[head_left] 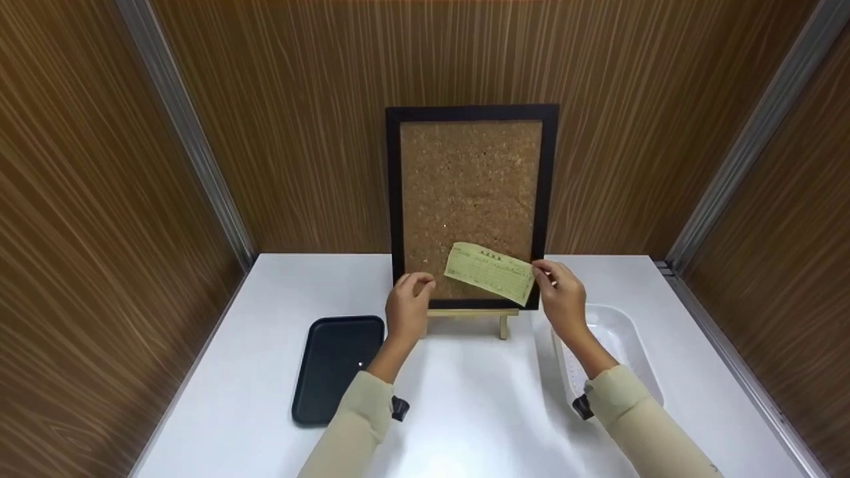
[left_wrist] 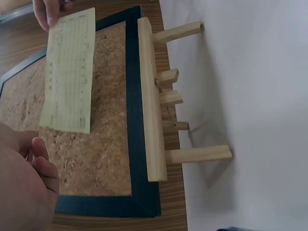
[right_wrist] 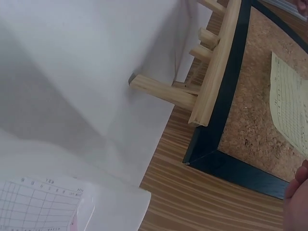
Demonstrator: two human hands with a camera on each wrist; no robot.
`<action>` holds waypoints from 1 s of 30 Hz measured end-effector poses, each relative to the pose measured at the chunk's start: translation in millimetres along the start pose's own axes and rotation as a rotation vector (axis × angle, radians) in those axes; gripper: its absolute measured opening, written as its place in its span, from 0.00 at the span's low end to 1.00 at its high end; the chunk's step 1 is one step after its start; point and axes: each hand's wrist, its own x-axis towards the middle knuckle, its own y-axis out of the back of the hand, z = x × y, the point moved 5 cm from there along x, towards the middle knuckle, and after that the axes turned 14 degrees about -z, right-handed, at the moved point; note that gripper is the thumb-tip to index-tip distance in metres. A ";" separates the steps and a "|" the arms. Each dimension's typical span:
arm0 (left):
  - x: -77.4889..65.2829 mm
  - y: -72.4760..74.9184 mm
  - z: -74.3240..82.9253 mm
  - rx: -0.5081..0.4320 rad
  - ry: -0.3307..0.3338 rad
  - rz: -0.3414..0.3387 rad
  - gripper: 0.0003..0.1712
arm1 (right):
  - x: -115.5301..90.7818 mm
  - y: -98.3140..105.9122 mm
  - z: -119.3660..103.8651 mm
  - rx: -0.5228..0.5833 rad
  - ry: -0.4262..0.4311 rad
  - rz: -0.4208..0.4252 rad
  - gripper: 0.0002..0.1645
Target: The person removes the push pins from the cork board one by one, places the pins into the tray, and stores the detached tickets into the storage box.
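A pale yellow printed paper slip [head_left: 490, 271] tilts in front of the lower part of a cork board [head_left: 471, 186] with a black frame. My right hand [head_left: 562, 296] pinches the slip's right end between thumb and fingers. Just off the slip's left end is my left hand [head_left: 408, 307], fingers loosely curled and nothing visible in them. In the left wrist view, a small gap separates the left hand [left_wrist: 29, 178] from the slip's near end [left_wrist: 67, 122]. The board stands upright on a wooden easel [head_left: 471, 312]. The right wrist view shows only part of the right hand [right_wrist: 297, 199].
On the left lies a black tray [head_left: 335, 368] with a small shiny thing on it. A white tray [head_left: 647, 372] sits to the right, partly behind the right forearm; printed grid-lined paper [right_wrist: 38, 204] shows in the right wrist view. Wood-grain walls [head_left: 319, 166] enclose the white table [head_left: 226, 398].
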 end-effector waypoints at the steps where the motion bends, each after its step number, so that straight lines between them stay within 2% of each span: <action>1: -3.2 2.6 -2.2 -0.001 0.002 0.002 0.03 | -2.0 3.1 0.2 0.008 -0.002 0.005 0.05; 9: -28.6 21.6 -20.3 -0.023 0.029 -0.008 0.03 | -19.9 30.9 5.0 0.071 -0.051 0.048 0.06; 18: -54.6 46.9 -41.3 0.013 0.071 0.031 0.03 | -49.4 65.8 14.4 0.138 -0.157 0.101 0.09; 23: -69.0 59.0 -56.4 0.028 0.123 0.038 0.03 | -68.2 84.5 21.2 0.138 -0.248 0.150 0.09; 30: -89.7 71.6 -81.2 0.051 0.215 -0.001 0.04 | -100.7 106.3 37.8 0.129 -0.410 0.187 0.12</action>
